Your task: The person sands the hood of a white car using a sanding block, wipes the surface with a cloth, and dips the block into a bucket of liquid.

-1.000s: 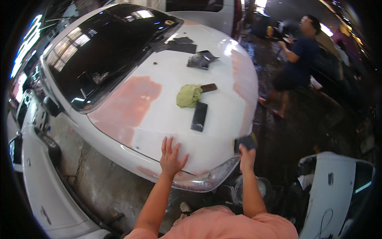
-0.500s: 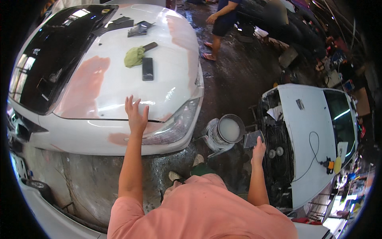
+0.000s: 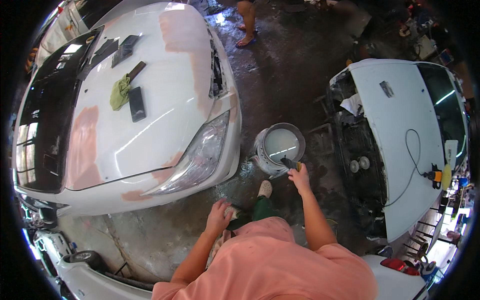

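My right hand [image 3: 300,179] is closed on a dark, flat piece of sandpaper [image 3: 290,163], held at the near rim of a bucket [image 3: 301,145] of cloudy liquid. A yellowish edge shows by my fingers. Whether the sandpaper touches the rim I cannot tell. My left hand [image 3: 218,217] hangs in front of my body with loosely bent fingers and nothing visible in it. To the left stands a white car with its hood [image 3: 150,75] marked by pinkish patches. On the hood lie a green cloth [image 3: 120,93], a dark block [image 3: 137,104] and several dark sheets [image 3: 125,50].
The car's headlight [image 3: 197,157] lies between my left hand and the hood. Another white car [image 3: 395,130], its front end stripped, stands at right with a corded orange-and-black polisher [image 3: 434,176] on it. A person's legs [image 3: 245,22] show at the top. The floor looks wet.
My left hand has drawn back from over the hood's edge toward my body. My right hand has brought the sandpaper left to the bucket. The view has shifted and the other person appears farther up.
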The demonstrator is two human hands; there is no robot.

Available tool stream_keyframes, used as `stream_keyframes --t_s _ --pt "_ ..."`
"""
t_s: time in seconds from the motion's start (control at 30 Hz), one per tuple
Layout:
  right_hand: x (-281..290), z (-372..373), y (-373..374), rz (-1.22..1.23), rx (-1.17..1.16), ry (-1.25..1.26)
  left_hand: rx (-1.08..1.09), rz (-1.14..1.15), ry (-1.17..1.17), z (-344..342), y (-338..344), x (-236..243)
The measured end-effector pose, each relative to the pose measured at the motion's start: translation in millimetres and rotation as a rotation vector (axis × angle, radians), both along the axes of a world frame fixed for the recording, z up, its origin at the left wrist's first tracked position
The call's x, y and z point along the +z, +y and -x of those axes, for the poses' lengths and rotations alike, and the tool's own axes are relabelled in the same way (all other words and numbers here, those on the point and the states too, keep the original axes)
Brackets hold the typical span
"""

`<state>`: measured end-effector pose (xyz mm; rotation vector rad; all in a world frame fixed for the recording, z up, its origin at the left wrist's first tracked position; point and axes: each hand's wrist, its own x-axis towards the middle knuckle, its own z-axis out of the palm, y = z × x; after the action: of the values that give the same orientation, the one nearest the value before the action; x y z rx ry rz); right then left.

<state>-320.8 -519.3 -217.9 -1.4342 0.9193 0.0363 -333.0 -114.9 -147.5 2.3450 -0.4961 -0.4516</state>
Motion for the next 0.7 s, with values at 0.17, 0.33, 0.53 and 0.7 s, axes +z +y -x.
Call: stream_keyframes --t_s 0.17,0.33,0.53,0.7 --pt "-76 -84 -31 0.592 0.319 0.106 -0.275 -0.095 0.104 -63 -87 -6" --pt "-159 -129 -62 0.517 0.704 0.195 -0.357 0.047 0.049 -124 -212 -77" --pt "-251 -129 -69 0.428 0.997 0.527 -0.602 -0.538 0.238 -183 -332 -164" --pt "-281 -140 -63 0.519 1.319 0.595 -0.565 -0.67 0.386 -181 -352 -263"
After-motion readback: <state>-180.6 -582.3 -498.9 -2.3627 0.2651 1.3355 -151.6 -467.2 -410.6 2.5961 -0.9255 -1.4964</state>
